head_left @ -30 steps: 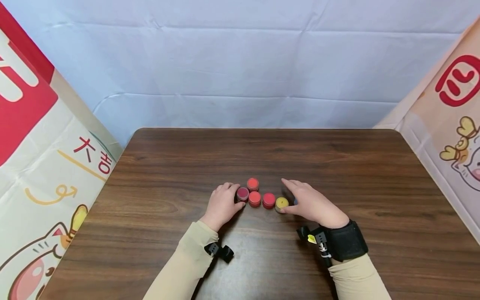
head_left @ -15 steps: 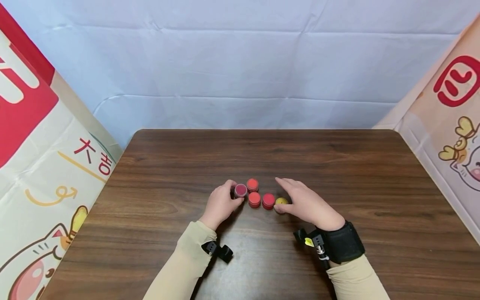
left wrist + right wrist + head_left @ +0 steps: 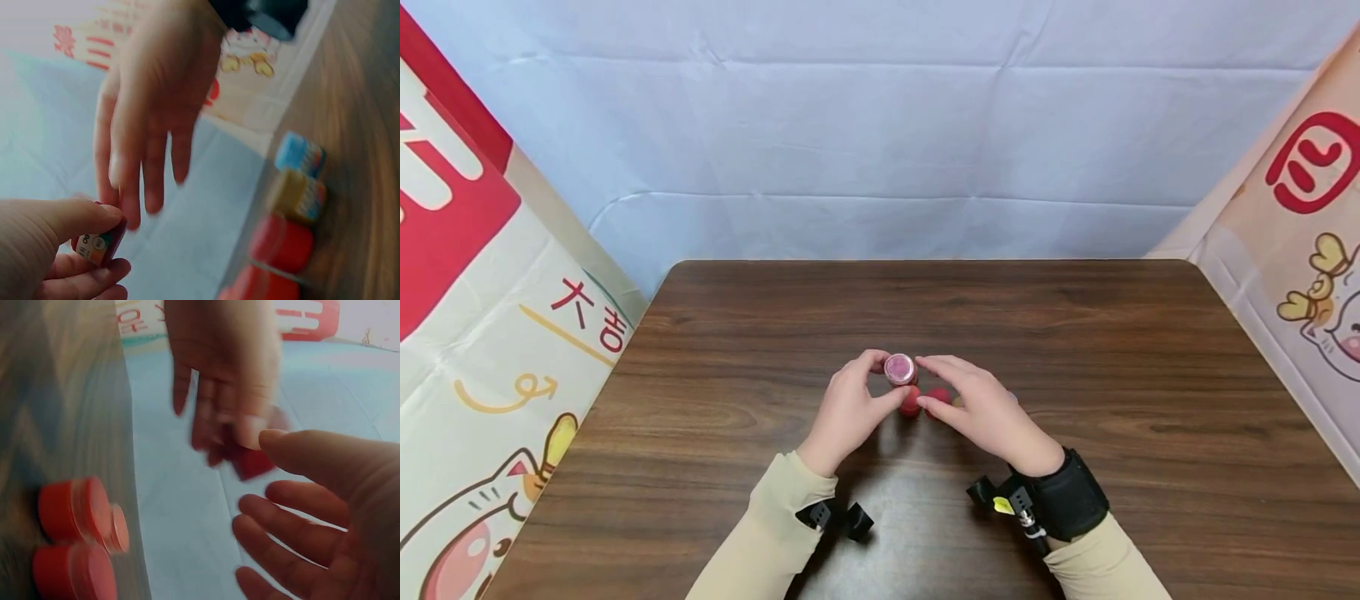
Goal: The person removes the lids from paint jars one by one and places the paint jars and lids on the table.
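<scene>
My left hand (image 3: 842, 412) pinches a small dark red jar (image 3: 899, 369) between thumb and fingers, raised above the other jars. In the left wrist view a printed label shows on the jar's side (image 3: 94, 247). Facing it, my right hand (image 3: 992, 412) holds nothing, its fingers spread and extended; the right wrist view has its thumb right by the jar. Below the hands stand small lidded jars: an orange-red one (image 3: 74, 509), a red one (image 3: 75, 572), a yellow one (image 3: 297, 197) and a blue one (image 3: 301, 154). The right hand mostly covers the last two in the head view.
The jars stand in a row on a dark wooden table (image 3: 760, 317), with another orange-red jar (image 3: 119, 528) behind it. A light blue cloth (image 3: 880, 125) hangs beyond the far edge, and printed cloths (image 3: 497, 400) hang at both sides.
My left hand has lifted the dark red jar off the table and moved it right, over the others. The right hand has left the yellow jar and come left toward it.
</scene>
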Demonstrator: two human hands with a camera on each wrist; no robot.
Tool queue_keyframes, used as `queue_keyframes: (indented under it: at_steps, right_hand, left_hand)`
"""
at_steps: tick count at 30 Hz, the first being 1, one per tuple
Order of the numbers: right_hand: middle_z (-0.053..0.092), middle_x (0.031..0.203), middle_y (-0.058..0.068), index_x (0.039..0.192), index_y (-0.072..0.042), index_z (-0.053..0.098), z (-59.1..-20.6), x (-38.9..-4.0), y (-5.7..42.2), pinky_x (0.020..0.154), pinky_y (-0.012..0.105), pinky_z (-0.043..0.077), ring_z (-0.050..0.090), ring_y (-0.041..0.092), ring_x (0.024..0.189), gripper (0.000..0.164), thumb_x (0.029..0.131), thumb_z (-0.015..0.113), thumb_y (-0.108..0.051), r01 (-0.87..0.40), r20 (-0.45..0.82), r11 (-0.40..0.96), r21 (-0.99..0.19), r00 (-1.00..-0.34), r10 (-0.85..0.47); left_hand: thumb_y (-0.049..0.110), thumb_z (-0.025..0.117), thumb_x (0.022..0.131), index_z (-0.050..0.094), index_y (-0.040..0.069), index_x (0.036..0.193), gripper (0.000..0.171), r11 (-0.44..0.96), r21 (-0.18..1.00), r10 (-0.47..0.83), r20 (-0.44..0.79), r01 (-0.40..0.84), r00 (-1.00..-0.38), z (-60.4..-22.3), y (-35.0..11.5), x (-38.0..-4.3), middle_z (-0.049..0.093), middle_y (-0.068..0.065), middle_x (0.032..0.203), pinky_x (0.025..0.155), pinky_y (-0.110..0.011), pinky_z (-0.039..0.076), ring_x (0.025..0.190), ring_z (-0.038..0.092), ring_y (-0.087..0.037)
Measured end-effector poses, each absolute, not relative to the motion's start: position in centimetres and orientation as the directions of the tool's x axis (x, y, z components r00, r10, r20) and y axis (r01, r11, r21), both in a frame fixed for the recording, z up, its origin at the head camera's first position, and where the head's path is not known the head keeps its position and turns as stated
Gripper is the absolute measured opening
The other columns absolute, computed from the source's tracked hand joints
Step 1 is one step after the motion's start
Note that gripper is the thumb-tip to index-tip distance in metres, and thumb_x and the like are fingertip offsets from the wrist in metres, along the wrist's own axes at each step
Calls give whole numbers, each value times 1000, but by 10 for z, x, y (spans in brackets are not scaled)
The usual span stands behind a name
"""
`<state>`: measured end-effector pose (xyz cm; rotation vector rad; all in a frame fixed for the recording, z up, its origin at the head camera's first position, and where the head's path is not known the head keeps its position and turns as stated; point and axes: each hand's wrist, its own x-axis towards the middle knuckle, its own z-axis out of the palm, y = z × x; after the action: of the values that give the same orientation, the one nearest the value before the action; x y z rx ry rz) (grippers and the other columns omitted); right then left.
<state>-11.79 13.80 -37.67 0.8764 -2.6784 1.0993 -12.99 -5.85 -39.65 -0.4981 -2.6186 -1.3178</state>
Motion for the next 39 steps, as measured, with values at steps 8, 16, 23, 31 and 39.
queue_keyframes:
  at_steps: [8,16,23,31,39]
  right_hand:
    - [59,118,5,123,-5,58,-379,-116,130,84,36,49,56,17,108,51,77,77,-14,-599,404,517,-612,-799,-446]
    - [62,112,8,118,-2,61,-382,-112,123,70,34,53,61,19,90,47,76,78,-13,-514,384,524,-679,-857,-343]
    - [63,103,5,118,-2,61,-380,-110,123,66,26,51,58,14,79,41,79,74,-8,-430,312,460,-777,-898,-311]
    - [61,90,-1,116,-8,62,-375,-111,127,68,27,50,56,17,76,37,82,73,-16,-335,205,322,-885,-904,-375]
    - [63,92,4,119,-2,60,-375,-111,128,69,27,51,57,18,78,41,81,73,-12,-286,152,250,-925,-881,-447]
  left_hand:
    - [22,80,74,62,12,101,34,521,735,258,349,434,-901,-379,-54,-115,61,4,95,79,-35,48,91,57,-11]
    - [33,75,79,62,14,101,32,554,724,266,313,410,-912,-376,-54,-111,58,6,94,60,-24,42,71,48,-12]
    - [36,72,82,66,13,106,34,542,685,254,419,487,-872,-373,-55,-110,60,6,101,64,-25,45,75,49,-8]
    - [17,71,84,59,14,126,45,173,866,362,386,468,-848,-373,-62,-117,53,4,124,90,-37,44,111,50,-10]
    - [10,72,82,62,10,122,42,48,905,464,354,422,-812,-375,-66,-121,52,1,128,95,-38,40,117,49,-15]
